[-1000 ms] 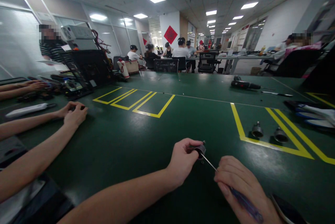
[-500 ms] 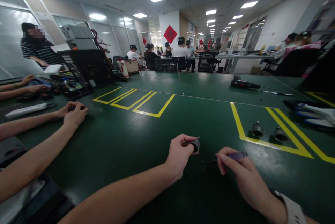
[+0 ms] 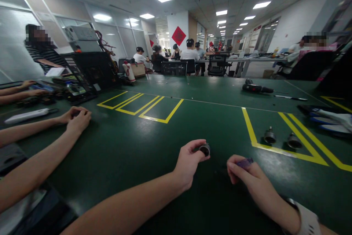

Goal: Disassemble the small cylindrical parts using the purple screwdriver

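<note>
My left hand (image 3: 189, 161) pinches a grey metal cup-shaped part (image 3: 204, 150) between thumb and fingers, its round hollow mouth turned towards me. To its right, my right hand (image 3: 244, 172) is closed around the purple handle of a screwdriver (image 3: 245, 162). The screwdriver's shaft points left, below the metal part and apart from it; it is dark and blurred, and its tip is hard to make out. Two similar cup-shaped parts, a left one (image 3: 270, 136) and a right one (image 3: 294, 141), stand on the table inside a yellow tape outline, each with a small stem on top.
A black power drill (image 3: 257, 87) and a pen (image 3: 290, 98) lie at the back right of the green table (image 3: 132, 147). Blue-and-white gloves (image 3: 332, 119) lie at the right edge. At left, a co-worker's hands (image 3: 78, 119) rest near a white tool (image 3: 27, 115) and a computer case (image 3: 90, 70).
My left hand has turned the cup-shaped part so its mouth faces me more. The screwdriver in my right hand has swivelled slightly, its handle end shifting left.
</note>
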The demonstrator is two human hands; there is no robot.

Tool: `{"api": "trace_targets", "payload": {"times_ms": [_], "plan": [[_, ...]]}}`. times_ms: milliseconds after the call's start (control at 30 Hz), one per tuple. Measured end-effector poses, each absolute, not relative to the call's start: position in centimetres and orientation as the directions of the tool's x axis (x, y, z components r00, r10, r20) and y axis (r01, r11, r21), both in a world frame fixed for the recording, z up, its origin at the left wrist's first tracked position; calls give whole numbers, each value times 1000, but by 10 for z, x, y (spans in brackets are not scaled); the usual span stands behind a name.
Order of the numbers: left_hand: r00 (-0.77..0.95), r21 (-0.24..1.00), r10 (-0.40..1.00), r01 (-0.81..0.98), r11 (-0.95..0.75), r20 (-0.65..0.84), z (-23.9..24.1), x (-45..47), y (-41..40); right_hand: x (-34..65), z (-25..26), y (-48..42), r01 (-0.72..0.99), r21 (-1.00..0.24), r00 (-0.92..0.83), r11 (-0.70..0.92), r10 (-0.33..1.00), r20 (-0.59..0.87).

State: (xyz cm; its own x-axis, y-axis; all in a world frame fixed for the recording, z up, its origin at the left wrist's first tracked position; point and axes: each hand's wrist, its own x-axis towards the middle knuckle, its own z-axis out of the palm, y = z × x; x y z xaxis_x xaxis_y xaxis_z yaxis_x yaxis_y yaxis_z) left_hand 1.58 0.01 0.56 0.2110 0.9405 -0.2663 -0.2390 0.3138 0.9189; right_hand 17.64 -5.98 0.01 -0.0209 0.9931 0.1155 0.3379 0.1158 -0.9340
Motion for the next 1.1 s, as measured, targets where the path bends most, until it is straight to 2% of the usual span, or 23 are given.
{"api": "trace_targets", "payload": {"times_ms": [133,267,400,700,1100], "plan": [[227,913,939,-261,314,-258,2,15,1,174,-3,-66,524,-793,-90,313,945,314],[236,935,948,-231,267,-213,0,13,1,174,-7,-73,519,-705,-129,483,860,494],[268,960,952,-193,202,-146,-5,11,2,176,-2,-79,496,-630,-149,597,774,616],[354,992,935,-118,54,-9,-8,10,-4,172,-4,-77,581,-557,-198,594,767,611],[284,994,958,-112,1,31,-12,13,-3,170,-2,-79,604,-432,-325,670,702,634]]}}
